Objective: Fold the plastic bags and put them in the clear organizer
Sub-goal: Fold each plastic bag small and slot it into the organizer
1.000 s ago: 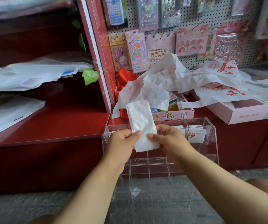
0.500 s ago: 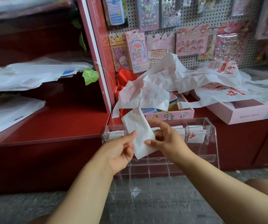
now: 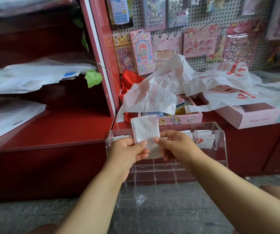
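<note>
Nearest us, our left hand point(image 3: 129, 152) and right hand point(image 3: 176, 146) each pinch the folded plastic bag point(image 3: 146, 132) between thumb and fingers — left on its left edge, right on its right edge. It stands upright just above the clear organizer point(image 3: 220, 149), whose right compartments already hold folded bags point(image 3: 205, 140). Beyond, loose bags point(image 3: 195, 86) sprawl over the pink boxes point(image 3: 256, 116) — open red shelf point(image 3: 59, 130) lies to the left.

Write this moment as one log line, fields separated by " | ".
left hand: pinches folded bag | right hand: pinches same bag | bag: above clear organizer, not inside
</note>
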The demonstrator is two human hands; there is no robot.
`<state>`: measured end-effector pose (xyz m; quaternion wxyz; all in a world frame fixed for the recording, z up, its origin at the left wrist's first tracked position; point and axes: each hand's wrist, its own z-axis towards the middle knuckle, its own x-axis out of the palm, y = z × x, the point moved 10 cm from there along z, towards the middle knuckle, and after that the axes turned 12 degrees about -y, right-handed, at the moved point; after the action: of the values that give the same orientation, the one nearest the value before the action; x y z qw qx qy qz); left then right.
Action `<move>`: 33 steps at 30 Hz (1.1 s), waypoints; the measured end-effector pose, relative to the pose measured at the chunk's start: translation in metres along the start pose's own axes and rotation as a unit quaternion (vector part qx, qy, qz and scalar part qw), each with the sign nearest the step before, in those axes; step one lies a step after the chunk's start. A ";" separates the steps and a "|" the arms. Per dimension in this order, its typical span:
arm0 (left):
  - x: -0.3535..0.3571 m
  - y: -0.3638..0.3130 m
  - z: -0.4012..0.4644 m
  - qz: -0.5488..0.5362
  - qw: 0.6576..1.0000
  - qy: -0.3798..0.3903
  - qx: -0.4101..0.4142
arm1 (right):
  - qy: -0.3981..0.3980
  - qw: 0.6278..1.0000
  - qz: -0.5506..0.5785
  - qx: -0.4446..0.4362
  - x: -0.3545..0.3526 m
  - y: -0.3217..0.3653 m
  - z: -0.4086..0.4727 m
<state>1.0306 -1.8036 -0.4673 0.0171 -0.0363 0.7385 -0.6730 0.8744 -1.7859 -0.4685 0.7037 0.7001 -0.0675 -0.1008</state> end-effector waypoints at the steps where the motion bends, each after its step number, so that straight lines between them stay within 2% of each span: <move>1: 0.001 0.000 0.000 0.007 1.000 0.005 0.008 | 0.005 1.000 0.026 0.003 0.001 0.000 0.000; 6: 0.003 -0.009 -0.005 0.026 0.997 0.022 0.066 | 0.013 0.995 0.102 -0.009 0.004 0.004 0.001; 9: 0.000 -0.018 -0.008 0.042 0.991 0.023 0.127 | 0.000 0.994 0.097 -0.042 0.001 0.006 0.002; 12: -0.009 -0.029 -0.007 0.146 0.957 -0.025 0.248 | -0.002 0.995 0.075 -0.066 0.001 0.008 0.000; 14: -0.014 -0.031 -0.009 0.220 0.928 -0.053 0.295 | 0.009 0.994 0.086 -0.071 0.004 0.010 -0.001; 18: -0.010 -0.036 -0.023 0.251 0.898 -0.044 0.358 | 0.018 0.985 0.157 -0.066 0.008 0.011 -0.001; 24: 0.002 -0.030 -0.030 0.194 0.919 0.016 0.342 | -0.019 0.988 0.140 -0.065 0.003 0.014 -0.004; 33: 0.007 -0.021 -0.027 0.154 0.932 0.039 0.326 | -0.039 0.984 0.157 -0.069 -0.001 0.015 -0.006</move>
<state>1.0220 -1.7789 -0.4438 0.1027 0.1113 0.4755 -0.8666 0.8755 -1.7802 -0.4537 0.7540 0.6263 -0.1968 -0.0213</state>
